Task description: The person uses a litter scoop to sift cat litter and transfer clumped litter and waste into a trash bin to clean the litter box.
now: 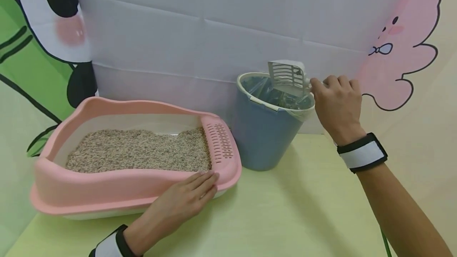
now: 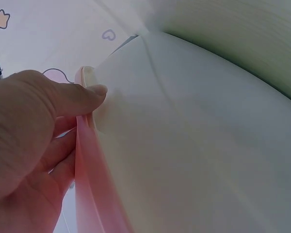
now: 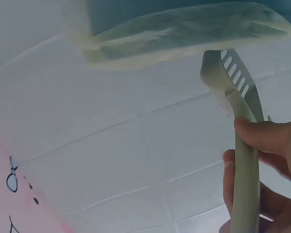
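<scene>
A pink-and-white litter box (image 1: 118,188) stands on the left, filled with pale grain-like litter (image 1: 139,152). My left hand (image 1: 182,200) grips the near right corner of its rim; in the left wrist view the thumb (image 2: 85,98) presses the white underside while the fingers lie on the pink side. On the right, my right hand (image 1: 339,106) holds a slotted litter scoop (image 1: 288,75) by its handle. The scoop's head is tipped over the mouth of a blue bin (image 1: 265,138). Fingers and thumb wrap the pale handle (image 3: 246,187) in the right wrist view.
A clear liner (image 1: 260,86) hangs inside the bin, folded over its cream rim. Close to the bin's left side is the box's slotted pink ledge (image 1: 221,142). Both containers stand on a pale green table (image 1: 296,213), against a printed backdrop (image 1: 171,46).
</scene>
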Demonstrator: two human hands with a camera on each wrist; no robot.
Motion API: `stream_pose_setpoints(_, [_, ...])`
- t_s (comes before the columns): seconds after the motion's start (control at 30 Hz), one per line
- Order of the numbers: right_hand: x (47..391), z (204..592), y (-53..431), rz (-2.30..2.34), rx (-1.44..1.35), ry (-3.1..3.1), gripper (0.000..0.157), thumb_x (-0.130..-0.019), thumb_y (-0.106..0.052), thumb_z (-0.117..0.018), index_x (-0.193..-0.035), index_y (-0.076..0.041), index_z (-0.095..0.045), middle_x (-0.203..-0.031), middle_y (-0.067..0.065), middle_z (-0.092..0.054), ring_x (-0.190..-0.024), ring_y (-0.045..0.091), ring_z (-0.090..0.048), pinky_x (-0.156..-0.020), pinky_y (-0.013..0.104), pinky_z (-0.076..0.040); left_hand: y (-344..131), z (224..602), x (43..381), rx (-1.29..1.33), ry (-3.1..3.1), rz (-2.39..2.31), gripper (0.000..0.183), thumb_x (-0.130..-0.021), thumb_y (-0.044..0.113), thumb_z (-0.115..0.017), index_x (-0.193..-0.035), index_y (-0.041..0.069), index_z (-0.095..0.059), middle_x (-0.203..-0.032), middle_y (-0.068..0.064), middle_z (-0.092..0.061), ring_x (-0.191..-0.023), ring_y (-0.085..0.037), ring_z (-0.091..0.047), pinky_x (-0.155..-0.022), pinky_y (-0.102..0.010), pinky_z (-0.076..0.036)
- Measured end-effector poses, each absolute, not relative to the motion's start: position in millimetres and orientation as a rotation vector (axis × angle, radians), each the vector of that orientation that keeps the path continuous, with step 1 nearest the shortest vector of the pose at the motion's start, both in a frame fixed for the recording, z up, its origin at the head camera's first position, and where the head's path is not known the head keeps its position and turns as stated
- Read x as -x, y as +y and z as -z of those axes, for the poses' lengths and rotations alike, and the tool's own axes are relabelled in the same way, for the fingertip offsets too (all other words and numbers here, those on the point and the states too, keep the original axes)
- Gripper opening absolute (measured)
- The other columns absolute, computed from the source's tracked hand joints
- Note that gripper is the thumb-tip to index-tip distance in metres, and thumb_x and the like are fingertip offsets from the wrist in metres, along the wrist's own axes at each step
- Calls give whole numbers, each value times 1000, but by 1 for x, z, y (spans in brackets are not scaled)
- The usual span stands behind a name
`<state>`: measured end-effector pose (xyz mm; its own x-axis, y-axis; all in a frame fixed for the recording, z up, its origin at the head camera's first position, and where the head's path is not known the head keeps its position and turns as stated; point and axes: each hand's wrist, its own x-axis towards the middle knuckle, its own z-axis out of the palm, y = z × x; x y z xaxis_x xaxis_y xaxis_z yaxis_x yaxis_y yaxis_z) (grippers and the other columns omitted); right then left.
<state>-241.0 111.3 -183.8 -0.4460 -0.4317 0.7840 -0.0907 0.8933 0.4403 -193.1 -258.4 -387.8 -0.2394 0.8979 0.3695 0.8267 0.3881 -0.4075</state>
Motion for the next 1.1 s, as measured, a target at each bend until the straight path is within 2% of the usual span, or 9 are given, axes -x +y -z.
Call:
stream_pose_setpoints(0.13, [230, 175, 84, 239, -393, -1953, 20, -86, -5, -63, -104, -3, -70, -81, 24, -66, -72, 41, -56, -55, 54, -42, -259, 388, 192, 1464, -2107, -177, 55, -74, -12, -61, -128, -1, -53, -141, -20, -43, -130, -32, -33, -109, -42, -30])
stream_pose_setpoints(0.3, [217, 182, 48, 50, -506, -1941, 21, -81, -6, -69, -101, -5, -73, -75, 18, -68, -58, 33, -54, -43, 49, -41, -257, 387, 192, 1454, -2097, -227, 58, -72, -10, -65, -128, -1, -52, -141, -20, -43, -130, -33, -32, -109, -42, -29])
stream_pose_setpoints(0.4, [211, 199, 27, -40, -625, -2024, 22, -80, -8, -72, -101, -5, -72, -72, 13, -67, -53, 25, -52, -38, 42, -43, -255, 386, 191, 1436, -2083, -232, 57, -71, -9, -67, -125, -1, -54, -139, -20, -45, -129, -33, -34, -108, -42, -31])
stream_pose_setpoints(0.53, [207, 238, 0, -124, -714, -2182, 20, -80, -13, -73, -99, -8, -71, -71, 6, -65, -56, 19, -55, -41, 38, -47, -250, 385, 191, 1440, -2078, -211, 54, -72, -8, -68, -124, 0, -55, -138, -19, -46, -128, -32, -36, -108, -42, -32])
stream_pose_setpoints(0.67, [211, 278, -28, -175, -690, -2419, 7, -84, -18, -69, -84, -11, -66, -61, -1, -59, -52, 13, -52, -41, 33, -46, -246, 383, 192, 1436, -2074, -274, 54, -76, -4, -68, -128, 1, -53, -141, -18, -44, -129, -31, -35, -109, -41, -31])
stream_pose_setpoints(0.73, [216, 294, -39, -207, -671, -2538, 9, -85, -19, -67, -82, -12, -62, -59, -4, -55, -49, 10, -50, -39, 29, -44, -244, 382, 192, 1430, -2074, -309, 56, -76, -2, -69, -130, 2, -52, -142, -18, -43, -129, -31, -35, -109, -40, -30])
stream_pose_setpoints(0.8, [221, 307, -48, -237, -650, -2637, 11, -86, -20, -64, -82, -13, -58, -58, -5, -52, -46, 9, -47, -38, 27, -40, -242, 382, 192, 1429, -2072, -328, 55, -78, 0, -69, -131, 3, -52, -141, -17, -44, -129, -30, -35, -109, -39, -29])
stream_pose_setpoints(0.9, [225, 321, -56, -241, -637, -2703, 13, -86, -22, -65, -85, -11, -58, -61, -5, -54, -48, 10, -49, -39, 27, -41, -239, 383, 191, 1444, -2070, -321, 53, -81, 2, -67, -131, 4, -52, -140, -16, -45, -129, -29, -36, -110, -39, -28])
stream_pose_setpoints(1.1, [223, 329, -63, -40, -529, -2683, 21, -81, -32, -71, -72, -13, -64, -60, -3, -53, -50, 13, -50, -37, 32, -45, -234, 383, 192, 1466, -2045, -295, 45, -84, 4, -64, -128, 3, -54, -134, -15, -51, -126, -28, -40, -109, -39, -30])
